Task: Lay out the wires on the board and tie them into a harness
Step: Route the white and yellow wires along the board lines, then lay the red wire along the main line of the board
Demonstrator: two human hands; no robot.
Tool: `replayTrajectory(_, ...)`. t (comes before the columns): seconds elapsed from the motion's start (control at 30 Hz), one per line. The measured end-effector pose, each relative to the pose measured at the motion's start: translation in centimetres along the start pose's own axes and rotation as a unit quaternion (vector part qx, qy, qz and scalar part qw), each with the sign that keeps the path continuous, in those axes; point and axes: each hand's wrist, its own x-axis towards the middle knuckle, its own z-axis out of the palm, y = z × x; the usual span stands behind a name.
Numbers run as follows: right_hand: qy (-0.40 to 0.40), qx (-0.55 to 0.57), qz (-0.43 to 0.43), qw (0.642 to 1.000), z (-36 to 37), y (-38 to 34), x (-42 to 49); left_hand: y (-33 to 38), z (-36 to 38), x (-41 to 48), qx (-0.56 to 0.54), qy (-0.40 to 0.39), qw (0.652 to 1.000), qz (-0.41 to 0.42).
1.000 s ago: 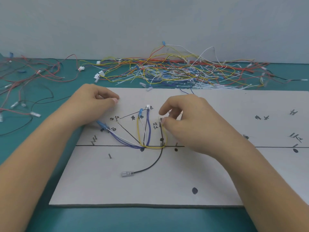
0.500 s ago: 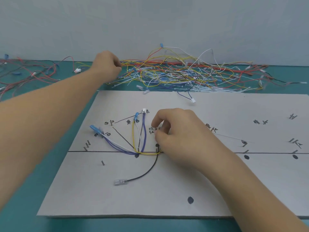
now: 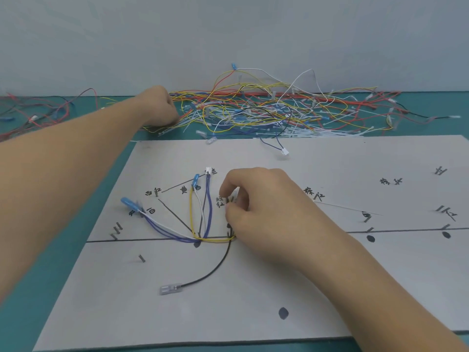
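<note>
Fingers of the left hand (image 3: 160,107) are curled at the left edge of the loose wire pile (image 3: 266,113) beyond the board (image 3: 330,288), and whether they grip a strand is hidden. Across the board the laid wires (image 3: 209,212) in blue, white and yellow fan down to its drawn line. Just right of them the right hand (image 3: 264,212) pinches a small white connector (image 3: 236,194) between thumb and forefinger, with the yellow wire (image 3: 215,240) running in under its fingers.
</note>
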Motion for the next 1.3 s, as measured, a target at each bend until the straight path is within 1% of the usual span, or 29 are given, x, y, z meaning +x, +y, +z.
replayTrajectory(0.1, 0.002, -0.002, -0.002, 1.0, 0.0, 0.0, 0.0, 0.5, -0.7, -0.3, -0.077, -0.009, 0.997, -0.028)
replayTrajectory(0.27, 0.005, -0.002, -0.002, 1.0, 0.1, 0.0, 0.0, -0.2, -3.0, -0.6, -0.181, 0.045, 0.982, -0.031)
replayTrajectory(0.3, 0.005, -0.001, -0.001, 1.0, 0.1, 0.0, -0.1, -0.5, -3.3, -0.8, -0.18, 0.053, 0.982, -0.029)
replayTrajectory(0.37, 0.004, 0.0, 0.001, 1.0, 0.0, -0.1, -0.1, -1.0, -3.6, -1.2, -0.126, 0.078, 0.989, -0.012)
replayTrajectory(0.43, 0.005, -0.001, 0.003, 1.0, 0.0, -0.1, 0.0, -1.0, -3.7, -1.7, -0.064, 0.119, 0.99, 0.025)
replayTrajectory(0.47, 0.005, -0.001, 0.004, 1.0, 0.0, -0.1, 0.0, -0.9, -4.0, -2.1, -0.051, 0.143, 0.988, 0.043)
replayTrajectory(0.53, 0.006, 0.001, 0.007, 1.0, 0.0, -0.1, 0.0, -0.5, -4.5, -2.9, -0.061, 0.176, 0.981, 0.051)
replayTrajectory(0.6, 0.006, 0.004, 0.007, 1.0, 0.0, 0.0, 0.0, -0.2, -4.9, -3.6, -0.122, 0.174, 0.977, 0.025)
replayTrajectory(0.7, 0.006, 0.007, 0.009, 1.0, 0.1, 0.2, 0.1, -0.8, -5.7, -4.9, -0.219, 0.118, 0.968, -0.017)
replayTrajectory(0.77, 0.009, 0.024, 0.018, 1.0, -0.1, 0.3, 0.3, -1.6, -6.4, -6.5, -0.253, 0.074, 0.964, -0.025)
replayTrajectory(0.8, 0.013, 0.046, 0.027, 0.998, -0.2, 0.3, 0.4, -2.0, -6.8, -7.4, -0.266, 0.055, 0.962, -0.025)
replayTrajectory(0.87, 0.018, 0.131, 0.051, 0.99, -0.5, -0.1, 0.7, -2.4, -7.2, -9.7, -0.297, 0.02, 0.954, -0.017)
replayTrajectory(0.93, 0.014, 0.227, 0.074, 0.971, -0.8, -1.0, 1.4, -2.2, -7.2, -12.2, -0.317, -0.007, 0.948, 0.01)
replayTrajectory(1.03, 0.005, 0.313, 0.101, 0.945, -1.4, -3.0, 3.4, -0.7, -7.0, -16.0, -0.349, -0.047, 0.933, 0.068)
replayTrajectory(1.1, -0.028, 0.399, 0.142, 0.905, -1.7, -4.0, 5.4, 0.9, -6.9, -17.7, -0.365, -0.08, 0.922, 0.098)
replayTrajectory(1.17, -0.049, 0.455, 0.179, 0.871, -1.8, -4.8, 7.3, 2.3, -6.8, -18.7, -0.367, -0.117, 0.914, 0.129)
replayTrajectory(1.23, -0.046, 0.496, 0.175, 0.849, -1.2, -5.1, 8.4, 3.3, -7.0, -19.1, -0.344, -0.175, 0.908, 0.163)
replayTrajectory(1.3, -0.03, 0.532, 0.171, 0.828, -0.5, -5.0, 9.1, 3.5, -7.4, -18.4, -0.321, -0.235, 0.904, 0.158)
